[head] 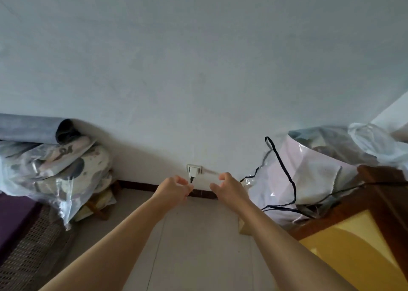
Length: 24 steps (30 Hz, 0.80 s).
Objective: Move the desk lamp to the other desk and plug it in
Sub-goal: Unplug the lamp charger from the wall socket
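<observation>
Left hand pinching thin black cable under boxy white adapter — right hand half-curled, empty.

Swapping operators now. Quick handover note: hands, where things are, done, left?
Left hand: pinched on the black cable just below the white adapter.
Right hand: curled, apart from the adapter, holding nothing visible.
Adapter sits in the wall socket above the baseboard. Cable end looks seated in it, hard to confirm.
Lamp not in view.
Left: check the connection and that the lamp lights.
</observation>
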Motion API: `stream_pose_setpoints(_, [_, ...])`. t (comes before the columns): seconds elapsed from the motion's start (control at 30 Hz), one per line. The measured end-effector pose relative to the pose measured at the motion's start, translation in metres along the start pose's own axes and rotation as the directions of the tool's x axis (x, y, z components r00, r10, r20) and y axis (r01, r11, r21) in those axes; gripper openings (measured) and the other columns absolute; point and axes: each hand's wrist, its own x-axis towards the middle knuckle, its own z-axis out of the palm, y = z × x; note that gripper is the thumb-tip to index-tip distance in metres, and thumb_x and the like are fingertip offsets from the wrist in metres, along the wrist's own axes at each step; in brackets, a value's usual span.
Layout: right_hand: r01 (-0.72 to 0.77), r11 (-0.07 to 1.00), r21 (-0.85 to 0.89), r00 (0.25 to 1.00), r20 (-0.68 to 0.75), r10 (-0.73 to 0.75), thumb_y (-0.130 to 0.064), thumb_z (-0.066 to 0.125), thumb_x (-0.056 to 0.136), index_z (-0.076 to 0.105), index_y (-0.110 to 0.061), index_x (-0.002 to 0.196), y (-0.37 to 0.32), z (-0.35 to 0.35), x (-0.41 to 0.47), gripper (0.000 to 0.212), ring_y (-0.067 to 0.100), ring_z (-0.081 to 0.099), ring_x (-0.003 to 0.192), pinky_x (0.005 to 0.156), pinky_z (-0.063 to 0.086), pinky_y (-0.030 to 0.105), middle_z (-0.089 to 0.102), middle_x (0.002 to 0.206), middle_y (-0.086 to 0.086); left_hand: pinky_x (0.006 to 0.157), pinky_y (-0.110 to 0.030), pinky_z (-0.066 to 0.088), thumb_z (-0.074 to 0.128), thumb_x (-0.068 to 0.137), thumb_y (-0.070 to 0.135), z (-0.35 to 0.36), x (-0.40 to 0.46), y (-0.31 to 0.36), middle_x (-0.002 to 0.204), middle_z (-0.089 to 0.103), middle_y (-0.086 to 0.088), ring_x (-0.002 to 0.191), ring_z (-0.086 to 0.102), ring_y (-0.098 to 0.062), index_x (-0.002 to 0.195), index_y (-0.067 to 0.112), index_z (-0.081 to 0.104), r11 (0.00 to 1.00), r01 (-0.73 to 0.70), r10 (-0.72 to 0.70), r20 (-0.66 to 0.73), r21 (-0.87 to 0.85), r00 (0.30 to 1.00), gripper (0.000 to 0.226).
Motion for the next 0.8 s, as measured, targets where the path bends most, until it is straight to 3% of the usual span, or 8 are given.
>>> stream_pose_setpoints(0.1, [-0.047, 0.999, -0.019, 0.999, -0.009, 0.047, -0.033, 0.051, 0.088, 0.04, -0.008, 0.13, -0.004, 0.01, 0.032, 0.051, 0.026, 0.049, 0.119, 0.078, 0.03, 0.024, 0.056, 0.129, 0.01, 0.091, -0.044, 0.054, 0.065, 0.081, 0.024, -0.004, 0.035, 0.002, 0.079, 0.07, -0.005, 0.077, 0.067, -0.023, 0.087, 0.016, 0.06, 1.0, 0.011, -0.011, 0.034, 0.002, 0.999, 0.011])
stream_pose_setpoints(0.27, [-0.138, 0.99, 0.02, 0.99, -0.027, 0.139, -0.035, 0.051, 0.087, 0.041, -0.01, 0.131, -0.013, 0.032, 0.081, 0.051, 0.025, 0.051, 0.117, 0.079, 0.031, 0.023, 0.058, 0.126, 0.009, 0.088, -0.039, 0.054, 0.062, 0.084, 0.027, -0.016, 0.096, 0.005, 0.102, 0.07, -0.013, 0.095, 0.067, -0.03, 0.106, 0.01, 0.061, 0.998, 0.013, -0.018, 0.084, 0.063, 0.996, 0.027])
stream_pose_setpoints(0.43, [-0.21, 0.977, 0.03, 0.977, -0.036, 0.211, -0.037, 0.05, 0.086, 0.041, -0.013, 0.131, -0.015, 0.057, 0.128, 0.051, 0.021, 0.053, 0.112, 0.075, 0.026, 0.018, 0.061, 0.122, 0.005, 0.062, -0.023, 0.043, 0.057, 0.085, 0.031, -0.027, 0.152, -0.003, 0.1, 0.062, 0.0, 0.08, 0.059, -0.013, 0.113, 0.017, 0.057, 0.987, 0.013, -0.031, 0.107, 0.162, 0.994, 0.032])
stream_pose_setpoints(0.63, [-0.255, 0.965, 0.058, 0.967, 0.007, 0.255, -0.035, 0.05, 0.087, 0.041, -0.008, 0.129, -0.001, 0.09, 0.182, 0.05, 0.025, 0.057, 0.107, 0.077, 0.037, 0.026, 0.064, 0.115, 0.013, 0.084, -0.03, 0.047, 0.054, 0.088, 0.027, -0.015, 0.208, -0.025, 0.093, 0.058, 0.005, 0.097, 0.058, -0.019, 0.117, 0.016, 0.057, 0.977, 0.036, -0.061, 0.117, 0.211, 0.991, 0.032])
stream_pose_setpoints(0.8, [-0.249, 0.968, 0.044, 0.968, 0.055, 0.247, -0.033, 0.05, 0.088, 0.04, -0.008, 0.129, 0.022, 0.113, 0.226, 0.048, 0.026, 0.055, 0.11, 0.08, 0.037, 0.027, 0.06, 0.12, 0.015, 0.081, -0.03, 0.048, 0.055, 0.087, 0.031, 0.007, 0.253, -0.042, 0.096, 0.058, 0.005, 0.094, 0.058, -0.017, 0.116, 0.018, 0.056, 0.974, 0.045, -0.07, 0.105, 0.222, 0.992, 0.031])
